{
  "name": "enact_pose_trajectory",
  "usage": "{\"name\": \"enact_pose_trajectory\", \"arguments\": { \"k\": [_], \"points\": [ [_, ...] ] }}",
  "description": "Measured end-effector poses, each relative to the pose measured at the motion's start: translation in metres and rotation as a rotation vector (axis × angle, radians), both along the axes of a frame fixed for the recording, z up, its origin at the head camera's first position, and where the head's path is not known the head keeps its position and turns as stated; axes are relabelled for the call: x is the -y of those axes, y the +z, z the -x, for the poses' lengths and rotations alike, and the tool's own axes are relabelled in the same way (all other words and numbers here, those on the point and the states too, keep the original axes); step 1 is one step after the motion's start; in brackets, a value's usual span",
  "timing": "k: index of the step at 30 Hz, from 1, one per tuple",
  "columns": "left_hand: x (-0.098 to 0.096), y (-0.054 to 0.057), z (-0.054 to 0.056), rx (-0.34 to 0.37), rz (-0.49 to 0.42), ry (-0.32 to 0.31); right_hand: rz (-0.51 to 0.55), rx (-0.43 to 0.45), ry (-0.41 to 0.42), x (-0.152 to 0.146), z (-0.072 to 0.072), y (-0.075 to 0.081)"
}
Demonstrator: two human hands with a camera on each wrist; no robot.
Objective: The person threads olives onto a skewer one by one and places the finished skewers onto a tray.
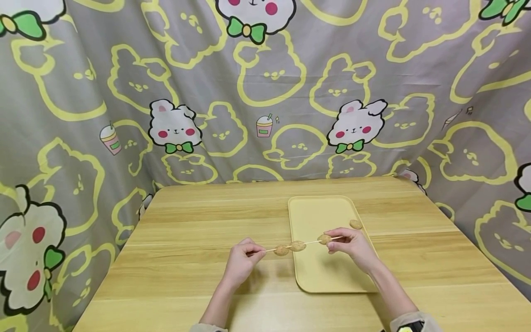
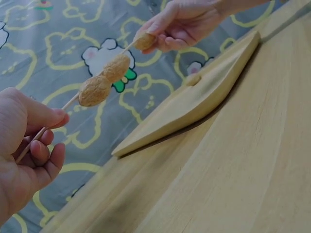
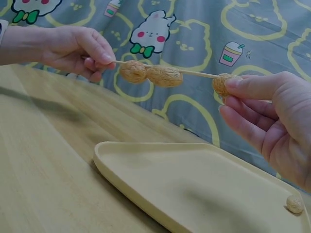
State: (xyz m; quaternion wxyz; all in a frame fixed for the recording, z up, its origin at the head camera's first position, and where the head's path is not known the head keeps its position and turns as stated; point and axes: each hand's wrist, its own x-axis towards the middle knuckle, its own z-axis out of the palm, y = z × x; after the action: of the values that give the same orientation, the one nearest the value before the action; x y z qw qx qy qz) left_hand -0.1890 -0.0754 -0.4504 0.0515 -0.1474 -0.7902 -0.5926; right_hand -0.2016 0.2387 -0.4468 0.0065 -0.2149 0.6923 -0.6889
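Note:
A thin wooden skewer (image 1: 312,242) is held level above the table and the tray's left part. My left hand (image 1: 242,260) pinches its left end between thumb and fingers; the end of the stick runs under the fingers in the left wrist view. Two brown, wrinkled, meatball-like balls (image 3: 164,76) sit side by side on the skewer, nearer my left hand. Farther right along the stick is a third brown ball (image 3: 224,85), which my right hand (image 1: 354,246) pinches between thumb and fingertips. A bare length of stick separates it from the pair.
A shallow pale-yellow tray (image 1: 319,279) lies under my right hand on the wooden table (image 1: 186,249). One loose brown ball (image 1: 355,224) rests at its right edge. A grey patterned curtain (image 1: 286,83) hangs around the table's back and sides.

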Motion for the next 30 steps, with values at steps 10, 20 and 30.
{"name": "enact_pose_trajectory", "arguments": {
  "k": [10, 20, 30],
  "points": [
    [-0.004, -0.003, 0.002, 0.008, -0.007, -0.024, 0.135, 0.041, 0.030, 0.000, -0.004, -0.003],
    [-0.008, 0.024, -0.013, 0.015, -0.011, -0.029, 0.424, 0.000, 0.212, 0.008, -0.005, -0.009],
    [-0.006, 0.036, -0.019, 0.034, -0.020, -0.014, 0.503, -0.031, 0.247, 0.018, -0.003, -0.010]
  ]
}}
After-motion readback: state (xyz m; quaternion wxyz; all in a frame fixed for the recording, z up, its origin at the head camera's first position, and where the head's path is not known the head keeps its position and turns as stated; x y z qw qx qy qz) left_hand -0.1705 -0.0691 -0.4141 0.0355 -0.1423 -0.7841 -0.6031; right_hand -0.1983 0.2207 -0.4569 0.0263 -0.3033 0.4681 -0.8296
